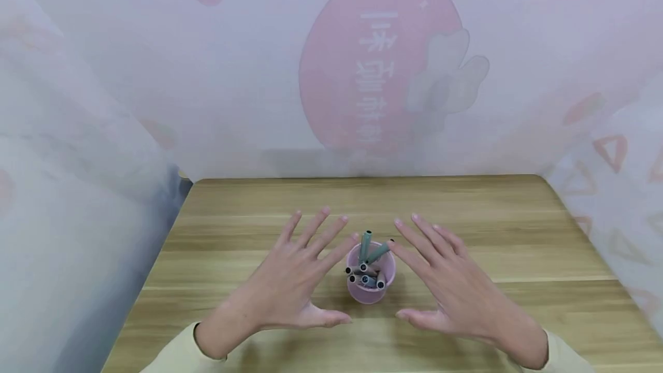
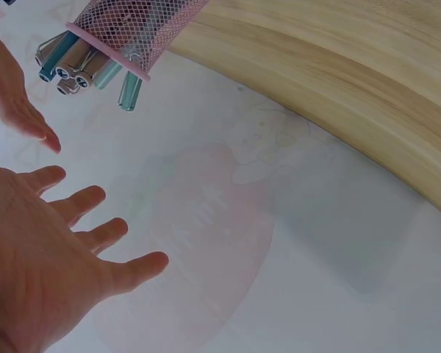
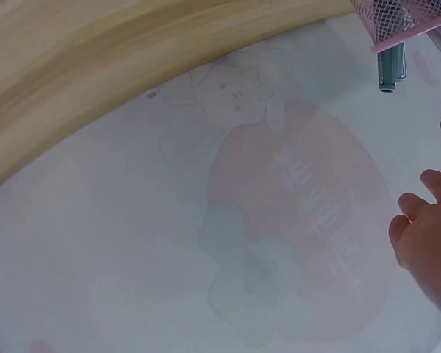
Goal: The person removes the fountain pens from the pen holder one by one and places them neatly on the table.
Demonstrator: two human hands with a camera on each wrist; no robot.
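A pink mesh pen cup [image 1: 370, 291] [image 2: 132, 33] [image 3: 393, 18] stands on the wooden table [image 1: 248, 206], holding several grey-green pens [image 1: 370, 248] [image 2: 73, 62]. My left hand [image 1: 295, 281] [image 2: 51, 257] hovers just left of the cup, fingers spread and straight, holding nothing. My right hand [image 1: 445, 281] [image 3: 430, 235] hovers just right of the cup, fingers also spread, holding nothing. The two hands flank the cup without gripping it; the index fingertips come close to its rim.
A white cloth backdrop [image 1: 383, 62] printed with a pink strawberry and characters rises behind the table and down both sides. The table's far edge [image 1: 362, 178] meets the cloth.
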